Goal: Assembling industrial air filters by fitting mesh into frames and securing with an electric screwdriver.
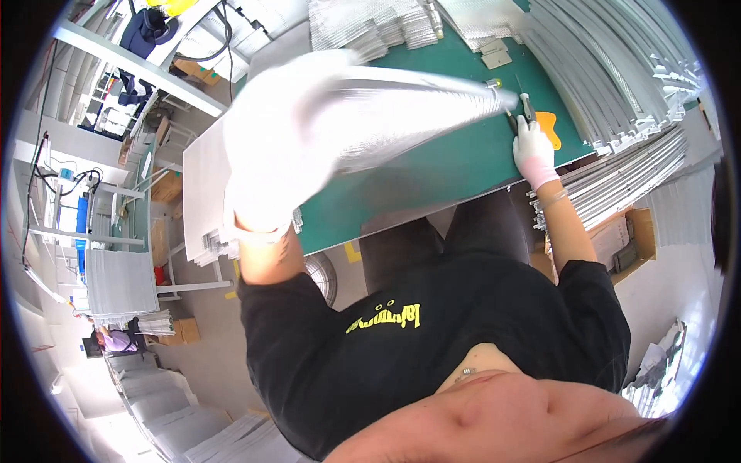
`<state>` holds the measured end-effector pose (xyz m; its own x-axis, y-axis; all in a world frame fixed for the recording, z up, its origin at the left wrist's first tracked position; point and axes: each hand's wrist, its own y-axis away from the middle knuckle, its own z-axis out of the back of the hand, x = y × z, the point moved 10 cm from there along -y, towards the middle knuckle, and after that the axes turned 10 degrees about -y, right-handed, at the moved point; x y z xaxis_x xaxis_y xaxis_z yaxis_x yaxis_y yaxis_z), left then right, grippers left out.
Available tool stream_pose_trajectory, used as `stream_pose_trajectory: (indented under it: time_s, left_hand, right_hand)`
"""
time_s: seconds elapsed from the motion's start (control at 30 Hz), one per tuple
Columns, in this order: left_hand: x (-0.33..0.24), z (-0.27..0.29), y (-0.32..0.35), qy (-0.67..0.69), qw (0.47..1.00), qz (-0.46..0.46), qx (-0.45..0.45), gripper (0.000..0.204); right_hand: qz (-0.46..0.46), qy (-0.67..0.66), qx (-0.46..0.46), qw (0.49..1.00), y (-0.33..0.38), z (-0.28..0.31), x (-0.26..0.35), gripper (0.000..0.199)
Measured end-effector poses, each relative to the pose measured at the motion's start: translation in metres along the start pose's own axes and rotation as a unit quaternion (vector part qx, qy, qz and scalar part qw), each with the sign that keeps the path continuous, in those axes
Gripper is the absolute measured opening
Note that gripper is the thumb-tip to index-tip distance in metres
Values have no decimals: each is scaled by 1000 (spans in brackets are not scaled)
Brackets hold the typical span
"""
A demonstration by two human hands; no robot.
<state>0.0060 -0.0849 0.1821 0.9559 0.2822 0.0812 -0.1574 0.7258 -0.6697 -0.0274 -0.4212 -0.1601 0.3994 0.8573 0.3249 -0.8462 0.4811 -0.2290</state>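
My left hand [270,139], in a white glove, is raised close and smeared by motion. From it a silvery-white ribbed panel [417,116] stretches rightward over the green tabletop [455,166]. It narrows toward its far end and is blurred too; the fingers on it cannot be made out. At the right, my gloved right hand [534,150] is low over the tabletop, its fingers closed around the dark handle of a slim hand tool [528,106] with a thin tip. Right beside these fingers lies an orange scraper [549,130].
Stacks of silvery ribbed panels [374,27] line the table's far edge. Long panels [594,62] are piled at the right, with a cardboard box [642,235] below. A pale flat stack [202,181] stands at the left, by a white metal frame [139,68].
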Motion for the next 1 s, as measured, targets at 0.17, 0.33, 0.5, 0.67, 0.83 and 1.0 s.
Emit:
stream_pose_trajectory:
  time_s: [0.17, 0.33, 0.5, 0.67, 0.83, 1.0]
  left_hand:
    - [-62, -126, -20, -91, 959, -255, 82, 31]
    - [-57, -153, -8, -142, 968, -197, 63, 31]
    - [-47, -148, -6, -132, 977, 13, -170, 72]
    - [-24, -165, -4, -143, 956, 176, -186, 78]
    - [-16, -170, -4, -120, 950, 182, -225, 74]
    - [-12, -175, -10, -120, 950, 177, -227, 76]
  right_hand:
    - [19, -367, 4, 930, 8, 6, -12, 53]
    - [-71, -501, 111, 856, 51, 81, -3, 55]
    - [105, -391, 51, 913, 45, 191, 24, 49]
    - [322, -235, -76, 914, 30, 307, 96, 51]
    - [386, -171, -141, 895, 49, 297, 118, 53]
    - [353, -9, 13, 936, 46, 254, 129, 59]
